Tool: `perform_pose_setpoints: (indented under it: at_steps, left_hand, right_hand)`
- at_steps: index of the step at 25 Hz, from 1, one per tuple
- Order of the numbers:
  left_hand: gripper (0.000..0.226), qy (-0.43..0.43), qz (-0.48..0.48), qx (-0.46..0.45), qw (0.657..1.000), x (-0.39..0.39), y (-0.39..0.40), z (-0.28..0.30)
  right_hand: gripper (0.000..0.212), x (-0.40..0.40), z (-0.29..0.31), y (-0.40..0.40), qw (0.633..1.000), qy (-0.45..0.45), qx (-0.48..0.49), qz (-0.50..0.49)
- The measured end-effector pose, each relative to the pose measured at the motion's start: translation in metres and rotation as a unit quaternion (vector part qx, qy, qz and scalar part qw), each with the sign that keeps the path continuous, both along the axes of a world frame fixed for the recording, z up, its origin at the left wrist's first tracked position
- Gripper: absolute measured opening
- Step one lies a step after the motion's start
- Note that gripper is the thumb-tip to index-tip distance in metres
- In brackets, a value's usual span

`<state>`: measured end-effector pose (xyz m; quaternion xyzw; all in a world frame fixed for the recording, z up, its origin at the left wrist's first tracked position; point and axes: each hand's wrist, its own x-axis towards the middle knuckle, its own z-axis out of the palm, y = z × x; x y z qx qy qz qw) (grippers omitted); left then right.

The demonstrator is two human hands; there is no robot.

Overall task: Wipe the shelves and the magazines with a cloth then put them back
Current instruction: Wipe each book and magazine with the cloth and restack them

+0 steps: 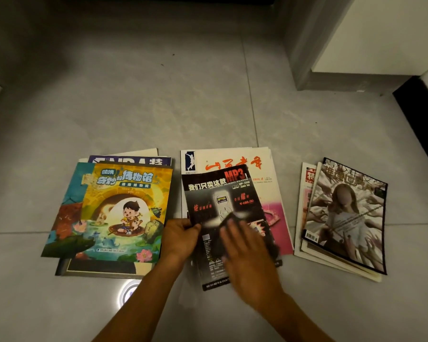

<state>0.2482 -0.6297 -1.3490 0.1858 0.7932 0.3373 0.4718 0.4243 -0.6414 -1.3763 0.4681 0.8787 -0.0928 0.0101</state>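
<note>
Closest to me, my right hand [242, 245] lies flat on the black MP3 magazine [223, 201], fingers spread and blurred, pressing a dark cloth [269, 245] against the cover — the blur suggests a wiping stroke, though the cloth is hard to separate from the dark print beneath it. My left hand [181, 236] pinches that magazine's left edge, thumb on top and fingers curled beneath, which I judge is there to keep the glossy cover from sliding under the wipe. The black magazine sits on top of the middle stack [277, 193], whose white and pink cover shows beyond and to the right of it. Just to the left is another stack topped by a cartoon museum book [114, 208], and to the right, a little apart, a third stack topped by a cover with a long-haired figure [346, 218]. All three rest on the grey tiled floor [158, 107], spread out side by side so each top cover is reachable. There are no boxes or bins here; the stacks themselves do the holding. Farther off, the grey base of a white unit [331, 80] stands at upper right — whether it is the shelf, I cannot tell.
</note>
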Motion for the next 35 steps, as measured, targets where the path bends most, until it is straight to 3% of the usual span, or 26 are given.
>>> perform_pose_setpoints:
  at_steps: [2,3,5,7,8,12,13,17,18,21,23,26,29,32,35]
  left_hand:
    - [0.023,-0.011,-0.006,0.004,1.000,-0.002,-0.002,0.002]
    - [0.022,-0.016,-0.011,0.008,1.000,-0.003,-0.002,0.002]
    - [0.020,-0.031,-0.013,0.018,0.999,-0.004,-0.005,0.002]
    - [0.017,-0.038,-0.016,0.025,0.999,-0.004,-0.008,-0.001]
    - [0.016,-0.037,-0.019,0.028,0.999,-0.004,-0.009,-0.001]
    - [0.016,-0.045,-0.032,0.038,0.998,-0.005,-0.008,0.003]
    - [0.016,-0.053,-0.032,0.033,0.998,-0.006,-0.007,0.003]
    - [0.022,-0.053,-0.031,0.033,0.998,-0.007,-0.008,0.000]
    - [0.021,-0.049,-0.031,0.033,0.998,-0.007,-0.008,0.000]
    - [0.017,-0.048,-0.023,0.038,0.998,-0.006,-0.007,0.001]
    - [0.017,-0.051,-0.024,0.041,0.998,-0.008,-0.007,-0.003]
    - [0.020,-0.012,-0.041,0.049,0.998,-0.005,-0.009,-0.005]
    - [0.005,0.083,-0.043,0.083,0.992,0.013,0.000,0.013]
    - [0.028,-0.040,-0.003,0.087,0.995,0.036,0.013,0.025]
    - [0.027,-0.099,0.019,0.096,0.990,0.028,0.014,0.031]
  right_hand:
    - [0.058,0.001,0.001,-0.012,0.987,-0.010,0.007,0.158]
    - [0.055,0.011,-0.002,0.001,0.987,-0.013,0.020,0.158]
    - [0.055,0.032,-0.002,0.035,1.000,0.020,-0.004,-0.019]
    - [0.058,0.025,0.002,0.046,0.986,0.038,-0.038,-0.160]
    - [0.058,0.010,0.003,0.041,0.988,0.029,-0.035,-0.148]
    - [0.057,-0.024,0.006,0.036,0.995,0.012,-0.026,0.100]
    - [0.057,-0.016,0.004,0.057,0.996,0.020,-0.021,0.086]
    - [0.060,-0.009,0.009,0.108,0.985,0.028,-0.084,-0.149]
    - [0.061,-0.028,0.015,0.104,0.987,0.027,-0.072,-0.139]
    - [0.060,-0.091,0.026,0.078,0.994,0.041,-0.097,0.040]
    - [0.058,-0.092,0.024,0.095,0.988,0.053,-0.104,0.105]
    - [0.058,-0.044,0.008,0.144,0.994,0.072,-0.079,-0.031]
    - [0.060,-0.009,-0.001,0.165,0.983,0.106,-0.084,-0.121]
    - [0.062,-0.006,0.000,0.137,0.977,0.136,-0.097,-0.131]
    - [0.064,0.011,0.013,0.081,0.938,0.245,-0.144,-0.200]
